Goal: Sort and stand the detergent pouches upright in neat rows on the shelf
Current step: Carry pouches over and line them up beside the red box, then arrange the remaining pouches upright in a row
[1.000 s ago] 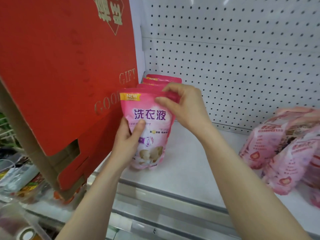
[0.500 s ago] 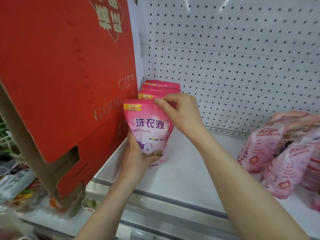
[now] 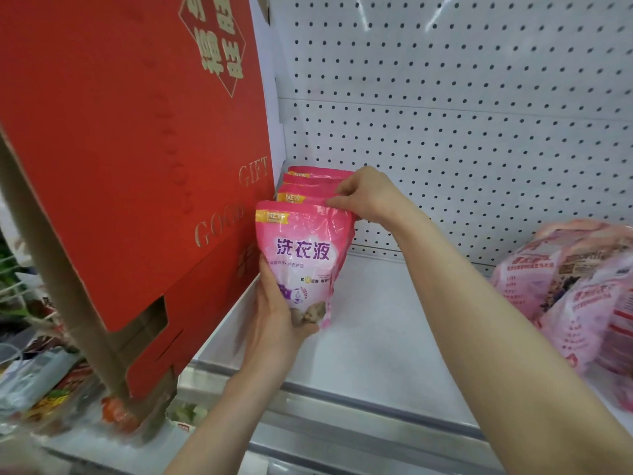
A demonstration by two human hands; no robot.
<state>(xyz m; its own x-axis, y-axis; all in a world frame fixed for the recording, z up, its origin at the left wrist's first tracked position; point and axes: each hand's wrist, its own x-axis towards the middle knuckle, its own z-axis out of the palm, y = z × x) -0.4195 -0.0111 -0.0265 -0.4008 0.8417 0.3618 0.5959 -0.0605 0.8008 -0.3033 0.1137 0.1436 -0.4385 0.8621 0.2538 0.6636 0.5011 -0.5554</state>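
A pink detergent pouch with purple lettering stands upright at the left end of the white shelf. My left hand cups its lower left side and base. My right hand pinches the top right corner of the pouches, fingers between the front one and the row behind. Behind it stand several more pink pouches in a row running back to the pegboard. A heap of pink pouches lies flat at the right end of the shelf.
A large red gift box leans close against the pouch row on the left. The white pegboard back wall closes the shelf behind. A metal shelf rail runs along the front. Mixed packaged goods lie lower left.
The front pouch has been pushed back towards the row and set down on the shelf. My left hand slid down to its base; my right hand shifted back along the pouch tops.
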